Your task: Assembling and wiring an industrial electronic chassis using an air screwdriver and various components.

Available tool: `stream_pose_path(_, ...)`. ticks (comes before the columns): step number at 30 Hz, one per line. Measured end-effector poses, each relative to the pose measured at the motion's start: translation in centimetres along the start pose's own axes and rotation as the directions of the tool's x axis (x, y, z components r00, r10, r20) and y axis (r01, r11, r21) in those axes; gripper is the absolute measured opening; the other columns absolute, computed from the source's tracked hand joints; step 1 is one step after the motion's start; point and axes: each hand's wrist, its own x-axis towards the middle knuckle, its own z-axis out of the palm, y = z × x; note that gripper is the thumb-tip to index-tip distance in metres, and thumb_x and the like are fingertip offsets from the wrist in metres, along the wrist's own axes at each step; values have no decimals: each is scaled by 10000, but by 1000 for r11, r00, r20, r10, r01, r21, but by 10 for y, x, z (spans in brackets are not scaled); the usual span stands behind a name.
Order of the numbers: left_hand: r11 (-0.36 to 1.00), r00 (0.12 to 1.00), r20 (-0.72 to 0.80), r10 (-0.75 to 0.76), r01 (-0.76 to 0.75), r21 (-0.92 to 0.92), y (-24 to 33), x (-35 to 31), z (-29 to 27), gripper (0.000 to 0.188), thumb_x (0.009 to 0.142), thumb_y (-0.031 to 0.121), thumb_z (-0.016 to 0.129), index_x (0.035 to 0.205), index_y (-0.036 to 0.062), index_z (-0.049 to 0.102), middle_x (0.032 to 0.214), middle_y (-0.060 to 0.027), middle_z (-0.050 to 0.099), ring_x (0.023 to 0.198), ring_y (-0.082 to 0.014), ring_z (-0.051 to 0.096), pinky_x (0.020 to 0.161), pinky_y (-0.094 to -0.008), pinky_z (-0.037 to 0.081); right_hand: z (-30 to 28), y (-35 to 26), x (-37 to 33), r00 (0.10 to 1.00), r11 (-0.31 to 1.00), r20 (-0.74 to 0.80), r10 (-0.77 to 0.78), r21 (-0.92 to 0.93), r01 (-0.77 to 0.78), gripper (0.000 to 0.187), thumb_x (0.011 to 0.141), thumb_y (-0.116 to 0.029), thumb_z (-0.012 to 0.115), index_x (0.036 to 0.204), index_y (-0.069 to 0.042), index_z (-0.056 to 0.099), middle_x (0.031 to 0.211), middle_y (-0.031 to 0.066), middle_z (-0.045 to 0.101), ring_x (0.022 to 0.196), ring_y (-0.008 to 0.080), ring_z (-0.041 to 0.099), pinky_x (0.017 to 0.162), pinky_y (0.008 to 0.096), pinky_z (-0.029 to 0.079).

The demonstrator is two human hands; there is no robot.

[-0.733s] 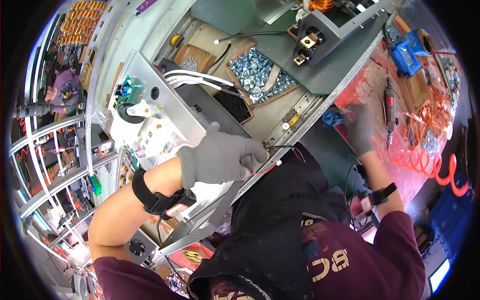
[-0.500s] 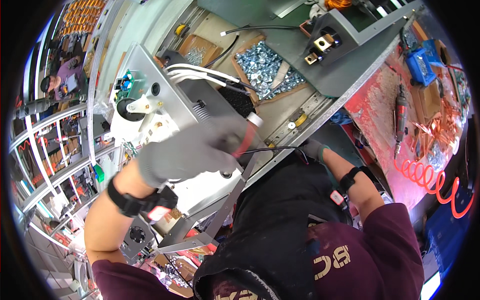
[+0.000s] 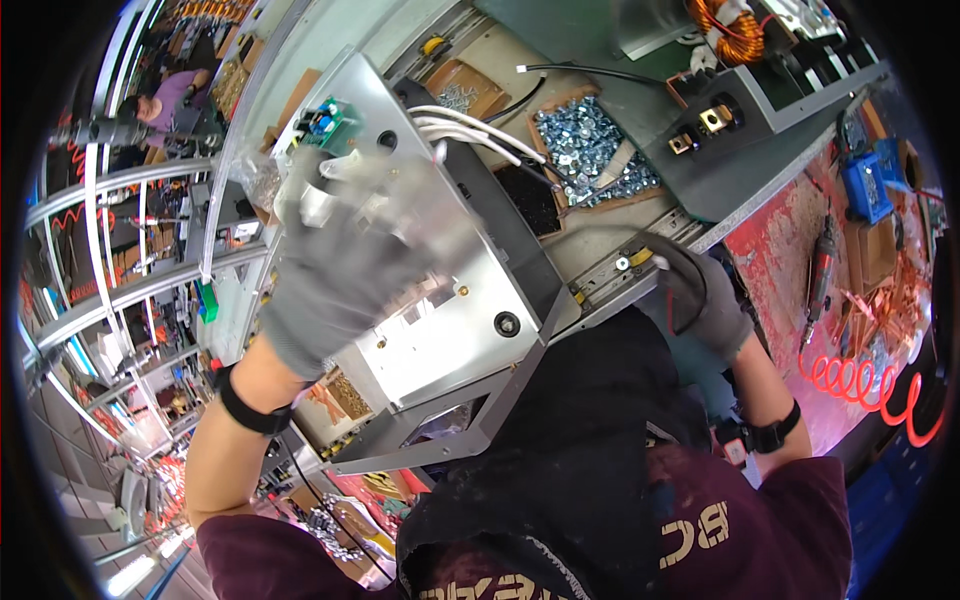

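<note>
Shifted left over the metal chassis point(image 3: 440, 348), left hand point(image 3: 338, 270) blurs, grip unclear; right of chassis, right hand point(image 3: 717, 308) curls round black cable point(image 3: 671, 312).

The metal case point(image 3: 470, 330) lies under the left hand point(image 3: 335, 270), with the circuit board point(image 3: 328, 122) just beyond that hand. Ahead and left of the right hand point(image 3: 708, 308), the box point(image 3: 625, 203) holds screws point(image 3: 575, 150). To that hand's right, the drill point(image 3: 821, 272) lies on the bench point(image 3: 768, 235); the hose point(image 3: 868, 392) lies right and back.

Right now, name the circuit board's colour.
The circuit board is green; the head view shows it best.
</note>
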Motion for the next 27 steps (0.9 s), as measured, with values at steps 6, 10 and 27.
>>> stream_pose_path(6,721,975,162,155,1,-693,35,9,32,306,603,312,707,878,201,631,1200,-27,513,1248,-255,381,1055,-506,234,64,-52,79,784,988,621,-7,126,-91,239,811,-142,579,1009,-9,590,824,130,619,738,196,607,659,318,469)
stream_pose_path(10,606,969,234,85,136,-784,44,6,46,368,544,402,751,825,189,646,1227,-38,483,1288,-269,312,1063,-496,204,94,-43,94,618,990,773,-144,103,101,317,825,-263,607,1016,-10,611,852,164,626,772,251,605,684,355,468)
stream_pose_path(27,610,973,226,40,156,-777,48,9,63,408,550,510,672,839,221,686,1194,-7,495,1269,-249,330,1042,-513,204,103,-28,104,464,933,857,-226,328,-152,393,863,-335,609,1124,-40,608,987,86,654,897,137,590,782,301,478)
